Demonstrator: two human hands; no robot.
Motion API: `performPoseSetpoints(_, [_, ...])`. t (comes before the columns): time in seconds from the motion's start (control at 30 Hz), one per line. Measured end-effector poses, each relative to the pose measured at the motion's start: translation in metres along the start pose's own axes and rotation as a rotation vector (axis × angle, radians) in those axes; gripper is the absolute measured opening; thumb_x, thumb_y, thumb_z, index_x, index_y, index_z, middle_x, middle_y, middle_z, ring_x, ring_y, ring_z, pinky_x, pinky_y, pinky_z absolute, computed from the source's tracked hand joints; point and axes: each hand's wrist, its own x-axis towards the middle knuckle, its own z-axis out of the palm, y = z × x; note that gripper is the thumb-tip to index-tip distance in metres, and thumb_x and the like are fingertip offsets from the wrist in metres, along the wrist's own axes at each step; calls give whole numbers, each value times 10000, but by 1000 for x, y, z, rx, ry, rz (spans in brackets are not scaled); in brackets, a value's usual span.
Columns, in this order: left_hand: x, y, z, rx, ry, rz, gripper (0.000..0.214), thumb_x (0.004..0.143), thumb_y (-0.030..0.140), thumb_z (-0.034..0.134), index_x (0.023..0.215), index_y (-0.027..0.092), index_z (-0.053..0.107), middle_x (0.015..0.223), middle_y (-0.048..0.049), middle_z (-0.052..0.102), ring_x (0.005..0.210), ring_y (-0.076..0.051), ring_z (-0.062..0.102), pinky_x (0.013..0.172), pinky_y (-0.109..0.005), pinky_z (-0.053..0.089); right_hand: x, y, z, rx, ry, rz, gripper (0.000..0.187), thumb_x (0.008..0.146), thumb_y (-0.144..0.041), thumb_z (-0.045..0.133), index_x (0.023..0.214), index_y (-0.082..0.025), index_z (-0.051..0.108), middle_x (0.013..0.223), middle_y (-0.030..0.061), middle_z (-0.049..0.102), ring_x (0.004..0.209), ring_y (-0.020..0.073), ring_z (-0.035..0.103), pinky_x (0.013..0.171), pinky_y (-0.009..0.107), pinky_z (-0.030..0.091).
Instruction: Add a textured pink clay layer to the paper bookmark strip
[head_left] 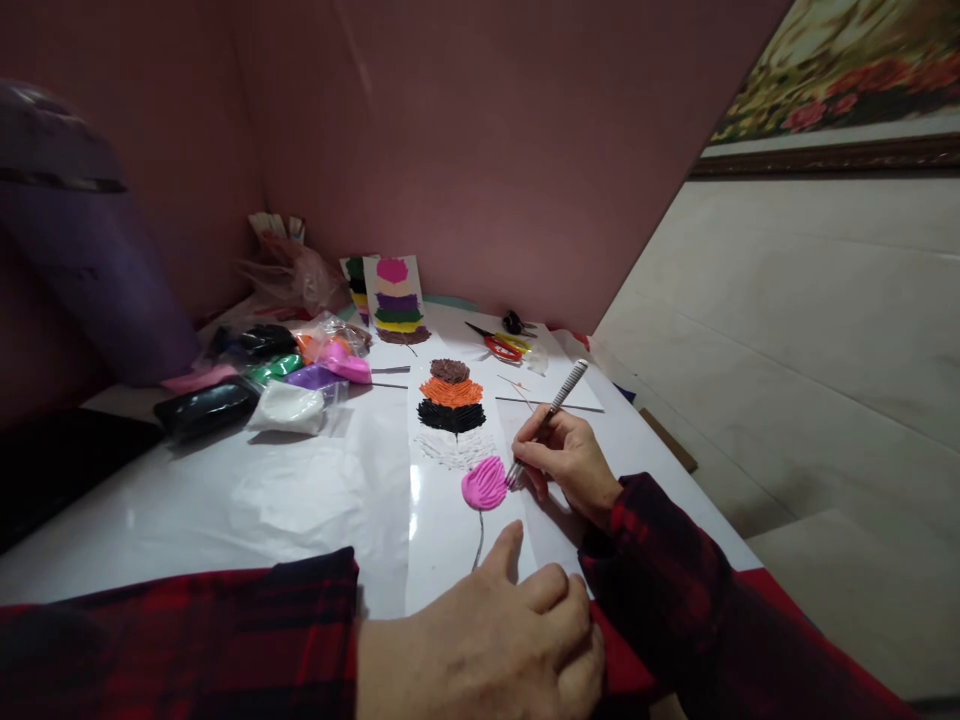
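Observation:
My right hand (pixel 574 460) grips a fork (pixel 568 385) with a striped handle. Its tines are at the right edge of a ridged, flattened pink clay piece (pixel 484 484). The clay lies on a narrow white sheet (pixel 435 560), with a thin dark line running down from it. Beyond it on the sheet are textured bands of white clay (pixel 450 448), black clay (pixel 451 414), orange clay (pixel 451 391) and brown clay (pixel 450 370). My left hand (pixel 495 635) lies over the sheet's near end, one digit stretched toward the pink clay, the others bent, apparently holding nothing.
Clay packets (pixel 289 408) in several colours cover the left of the table, in front of a purple bottle (pixel 97 240). A card with coloured bands (pixel 398 300) leans at the back. Red-handled scissors (pixel 502 346) lie behind the fork. A pink wall (pixel 480 150) rises behind.

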Motion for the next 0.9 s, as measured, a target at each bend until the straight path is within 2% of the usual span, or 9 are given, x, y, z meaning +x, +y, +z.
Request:
performPoseSetpoints(0.43, [-2, 0, -6, -3, 0, 6, 257, 973, 187, 325, 939, 149, 577, 845, -51, 562, 744, -181, 470, 877, -482, 402, 2, 0, -1, -35, 23, 52, 190, 621, -204, 652, 637, -216, 463, 321, -88, 467, 230, 86, 387, 243, 188, 310])
performPoseSetpoints(0.7, [-1, -1, -8, -16, -13, 19, 206, 961, 182, 379, 919, 150, 578, 822, -44, 563, 710, -169, 481, 844, -449, 419, 1, -2, -1, -1, 151, -57, 202, 651, -230, 680, 666, -209, 480, 356, -92, 468, 263, 77, 402, 283, 195, 333])
performPoseSetpoints(0.9, [2, -5, -18, -60, -32, -9, 170, 952, 190, 431, 912, 149, 592, 870, -62, 592, 758, -170, 510, 821, -394, 419, -2, -4, 0, 14, 117, -126, 228, 699, -302, 712, 724, -200, 510, 440, -70, 516, 304, 71, 422, 298, 196, 352])
